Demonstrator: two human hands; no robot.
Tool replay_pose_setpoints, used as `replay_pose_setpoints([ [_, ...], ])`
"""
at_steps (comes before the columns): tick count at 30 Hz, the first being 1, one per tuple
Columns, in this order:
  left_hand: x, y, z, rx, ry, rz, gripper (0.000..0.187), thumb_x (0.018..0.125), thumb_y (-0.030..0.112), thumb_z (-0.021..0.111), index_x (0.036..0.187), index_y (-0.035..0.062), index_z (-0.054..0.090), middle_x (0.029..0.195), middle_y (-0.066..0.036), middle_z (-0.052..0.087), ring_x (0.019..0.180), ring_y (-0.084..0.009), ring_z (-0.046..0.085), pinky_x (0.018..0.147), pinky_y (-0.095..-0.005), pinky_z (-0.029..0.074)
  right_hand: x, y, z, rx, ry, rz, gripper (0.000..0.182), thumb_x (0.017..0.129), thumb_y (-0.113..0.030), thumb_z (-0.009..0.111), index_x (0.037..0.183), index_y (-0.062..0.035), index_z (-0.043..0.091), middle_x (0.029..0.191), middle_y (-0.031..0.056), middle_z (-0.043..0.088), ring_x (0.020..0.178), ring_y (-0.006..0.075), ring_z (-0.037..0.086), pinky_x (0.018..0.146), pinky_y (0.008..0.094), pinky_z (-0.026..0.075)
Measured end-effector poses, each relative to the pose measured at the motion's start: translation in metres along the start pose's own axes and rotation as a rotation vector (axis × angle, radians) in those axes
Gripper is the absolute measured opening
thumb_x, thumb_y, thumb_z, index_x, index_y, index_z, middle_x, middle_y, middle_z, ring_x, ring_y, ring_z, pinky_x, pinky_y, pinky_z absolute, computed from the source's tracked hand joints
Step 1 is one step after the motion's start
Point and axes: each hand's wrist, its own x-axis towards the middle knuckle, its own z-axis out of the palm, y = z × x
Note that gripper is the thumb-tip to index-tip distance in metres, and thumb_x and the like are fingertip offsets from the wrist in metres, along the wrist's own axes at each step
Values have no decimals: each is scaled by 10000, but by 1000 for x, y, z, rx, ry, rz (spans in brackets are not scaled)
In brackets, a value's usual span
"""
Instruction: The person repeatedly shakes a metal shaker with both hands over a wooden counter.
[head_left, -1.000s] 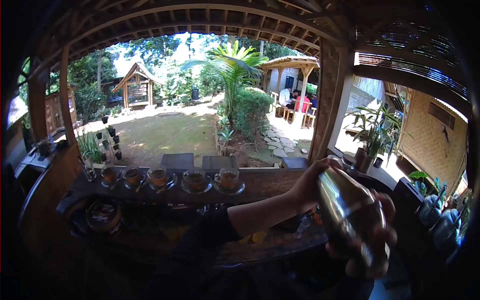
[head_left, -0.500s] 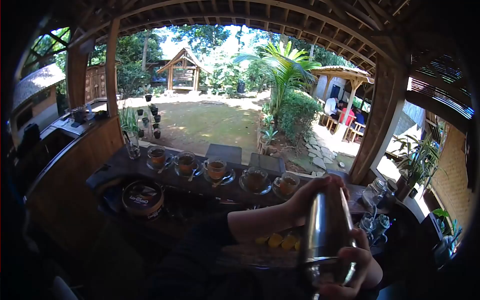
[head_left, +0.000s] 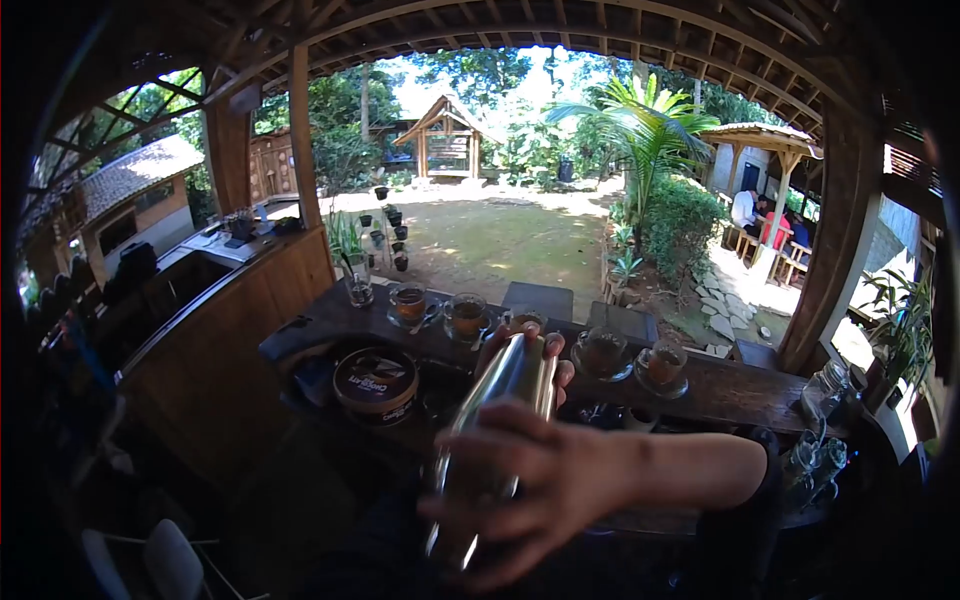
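Note:
A shiny metal cocktail shaker [head_left: 522,372] is held tilted in front of me, over the dark wooden counter. My right hand [head_left: 545,465] is wrapped round its lower body, with the forearm coming in from the right. The fingertips of my left hand [head_left: 555,350] curl over the upper end; the rest of that hand is hidden behind the shaker. Behind it, glass cups of brown drink, such as the leftmost cup [head_left: 408,304] and the rightmost cup [head_left: 663,366], stand on saucers along the counter. One cup is partly covered by my left fingers.
A round brown tub [head_left: 376,382] with "chocolate" lettering sits left of the shaker. Glass jars [head_left: 826,388] and glass mugs [head_left: 818,462] stand at the right. A tumbler [head_left: 360,290] is at the counter's left end. People [head_left: 760,215] sit under a far shelter.
The shaker has swung from right to left with both hands on it, and its lower end now points down to the left. My view has turned slightly left.

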Motion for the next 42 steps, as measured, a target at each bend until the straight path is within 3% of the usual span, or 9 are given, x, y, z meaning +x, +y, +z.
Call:
replay_pose_setpoints([
  [3, -47, -13, 11, 67, 409, 110, 372, 967, 432, 355, 1180, 159, 489, 1114, -95, 473, 1014, -310, 469, 772, -420, 480, -45, 46, 44, 274, 50, 532, 619, 611, -262, 721, 1195, -332, 526, 1304, 90, 450, 1133, 413, 444, 892, 507, 457],
  [7, -61, -40, 37, 366, 989, 614, 366, 966, 429, 362, 1167, 153, 492, 1103, -93, 472, 984, -307, 485, 769, -430, 474, -18, 19, 49, 168, -22, 172, 477, 700, -212, 641, 1156, -318, 545, 1308, 94, 448, 1160, 391, 438, 904, 515, 446],
  [11, -54, 9, 45, 344, 7, 215, 335, 985, 391, 334, 1143, 144, 497, 1073, -91, 489, 900, -386, 544, 701, -457, 508, 10, -31, 32, 58, -4, -90, 394, 757, -206, 570, 1146, -272, 568, 1293, 16, 472, 1212, 374, 433, 888, 509, 457],
  [18, -134, -20, -41, -107, 969, 382, 385, 915, 452, 472, 1066, 108, 557, 1073, -102, 569, 1014, -380, 549, 836, -449, 509, -54, 18, 87, 424, 305, 619, 516, 658, -155, 730, 1142, -234, 569, 1248, 119, 501, 1151, 400, 471, 897, 510, 444],
  [24, -73, 22, 51, 292, 156, 121, 381, 962, 433, 367, 1135, 121, 500, 1059, -89, 467, 991, -322, 490, 704, -383, 469, 3, -28, 51, 247, 113, 16, 378, 745, -220, 641, 1086, -340, 533, 1282, 8, 503, 1199, 422, 436, 884, 577, 399],
  [30, -106, 22, 40, 60, 505, 115, 357, 942, 413, 432, 1093, 99, 512, 1089, -119, 440, 987, -379, 506, 780, -495, 552, -44, 39, 91, 439, 352, 739, 607, 624, -237, 762, 1193, -202, 553, 1242, 142, 501, 1160, 389, 461, 933, 465, 416],
  [38, -61, 31, 66, 360, 209, 132, 325, 961, 393, 399, 1116, 133, 518, 1049, -91, 488, 910, -332, 537, 650, -394, 453, 13, -16, 42, 248, 265, -73, 460, 725, -199, 697, 1116, -329, 491, 1256, 63, 509, 1165, 438, 463, 846, 558, 444],
  [40, -75, 23, 55, 222, 870, 265, 330, 913, 403, 499, 1048, 103, 531, 948, -108, 523, 940, -349, 551, 714, -407, 559, -17, 11, 58, 243, 360, 143, 506, 678, -172, 745, 1102, -306, 504, 1236, 106, 516, 1159, 424, 480, 846, 545, 448],
  [42, -125, 21, 2, 82, 804, 205, 330, 902, 401, 519, 1057, 110, 537, 990, -110, 548, 926, -322, 570, 709, -392, 554, -55, 27, 93, 421, 536, 763, 495, 690, -157, 647, 1146, -318, 544, 1247, 126, 493, 1161, 406, 453, 947, 471, 413],
])
